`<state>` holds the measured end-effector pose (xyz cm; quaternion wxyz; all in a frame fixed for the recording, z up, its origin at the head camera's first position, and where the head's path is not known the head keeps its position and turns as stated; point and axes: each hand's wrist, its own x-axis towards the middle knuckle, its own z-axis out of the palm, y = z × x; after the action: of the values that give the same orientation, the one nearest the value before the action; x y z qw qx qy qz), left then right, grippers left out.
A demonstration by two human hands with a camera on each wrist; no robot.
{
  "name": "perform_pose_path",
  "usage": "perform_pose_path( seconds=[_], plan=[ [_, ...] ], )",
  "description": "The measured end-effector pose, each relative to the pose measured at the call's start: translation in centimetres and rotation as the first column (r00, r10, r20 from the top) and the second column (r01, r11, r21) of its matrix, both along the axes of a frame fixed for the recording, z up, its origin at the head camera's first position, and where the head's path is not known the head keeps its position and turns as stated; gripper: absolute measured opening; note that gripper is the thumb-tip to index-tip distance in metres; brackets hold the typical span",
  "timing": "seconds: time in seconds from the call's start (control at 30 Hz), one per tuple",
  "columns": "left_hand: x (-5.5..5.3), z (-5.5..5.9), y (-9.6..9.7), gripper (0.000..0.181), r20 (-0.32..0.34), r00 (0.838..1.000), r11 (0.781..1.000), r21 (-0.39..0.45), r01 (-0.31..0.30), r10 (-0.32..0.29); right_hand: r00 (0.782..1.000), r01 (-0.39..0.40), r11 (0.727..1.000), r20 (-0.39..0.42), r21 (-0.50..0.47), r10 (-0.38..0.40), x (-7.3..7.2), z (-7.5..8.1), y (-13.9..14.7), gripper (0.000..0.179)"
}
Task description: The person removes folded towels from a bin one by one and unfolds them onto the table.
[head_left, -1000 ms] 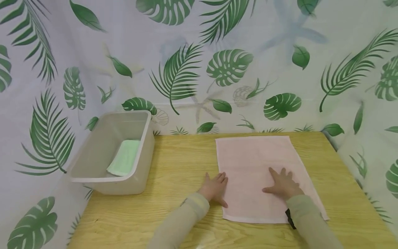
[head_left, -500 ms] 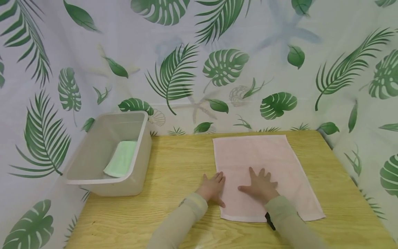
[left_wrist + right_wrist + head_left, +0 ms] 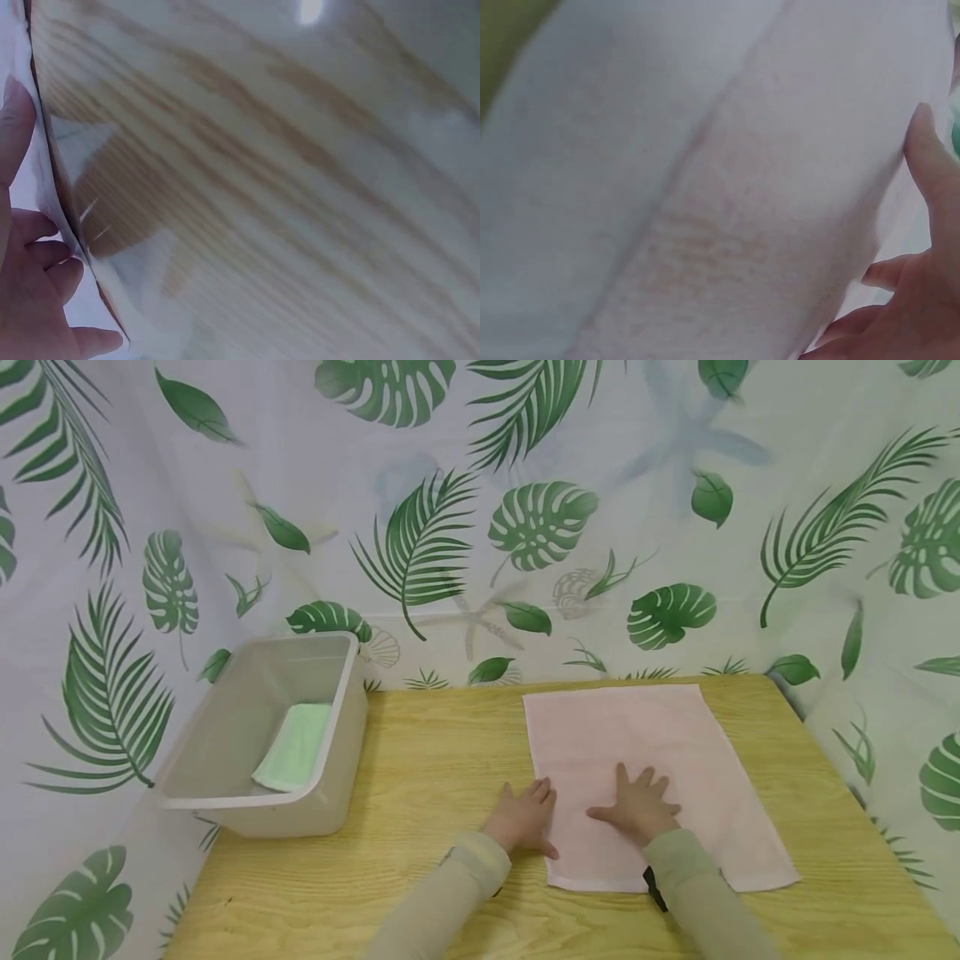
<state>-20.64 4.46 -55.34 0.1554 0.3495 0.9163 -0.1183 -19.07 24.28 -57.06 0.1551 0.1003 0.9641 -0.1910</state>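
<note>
A pink towel (image 3: 600, 727) lies spread flat on the wooden table, right of centre in the head view. My left hand (image 3: 522, 817) rests at its left edge, fingers extended over the border. In the left wrist view, the left fingers (image 3: 56, 259) lie along that white edge, with bare wood grain beside them. Toward the middle of the towel, my right hand (image 3: 636, 806) lies palm down with thumb and fingers spread. The right wrist view has the right thumb (image 3: 930, 150) and fingertips touching the cloth. Neither hand grips the fabric.
A pale plastic tub (image 3: 347, 752) stands at the table's left side, with a folded green cloth (image 3: 298, 743) on its bottom. Leaf-printed sheeting (image 3: 540, 610) hangs behind the wooden table (image 3: 427, 752) and at both sides.
My right hand has slid left across the towel from its right part to near the middle. In the last half second, the towel and both hands have shifted slightly right.
</note>
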Motion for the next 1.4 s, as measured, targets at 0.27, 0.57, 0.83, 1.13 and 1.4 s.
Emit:
perform_pose_path(
  seconds=[0.27,0.57,0.83,1.13,1.4],
  plan=[
    [0.1,-0.4,1.0,0.087,0.031,0.999,0.995,0.094,-0.022,0.019,1.0,0.011,1.0,-0.002,-0.021,-0.011,-0.2,-0.1,3.0,0.115],
    [-0.1,0.9,-1.7,0.081,0.032,0.999,0.968,0.245,-0.049,0.043,0.999,0.035,0.999,0.003,-0.013,-0.035,-0.6,-1.4,7.9,0.122],
    [-0.7,2.0,-5.6,0.079,0.036,0.994,0.93,0.353,-0.105,0.099,0.999,0.036,0.999,-0.028,0.004,-0.036,-1.1,-4.0,12.1,0.129],
    [-0.3,2.6,-9.9,0.078,0.019,0.991,0.897,0.423,-0.131,0.136,1.0,0.021,1.0,0.015,-0.005,-0.021,0.2,-0.2,11.0,0.114],
    [-0.1,4.4,-13.7,0.08,-0.036,0.975,0.858,0.484,-0.175,0.219,1.0,-0.023,1.0,0.008,-0.012,0.023,0.4,-0.6,11.3,0.119]
  ],
)
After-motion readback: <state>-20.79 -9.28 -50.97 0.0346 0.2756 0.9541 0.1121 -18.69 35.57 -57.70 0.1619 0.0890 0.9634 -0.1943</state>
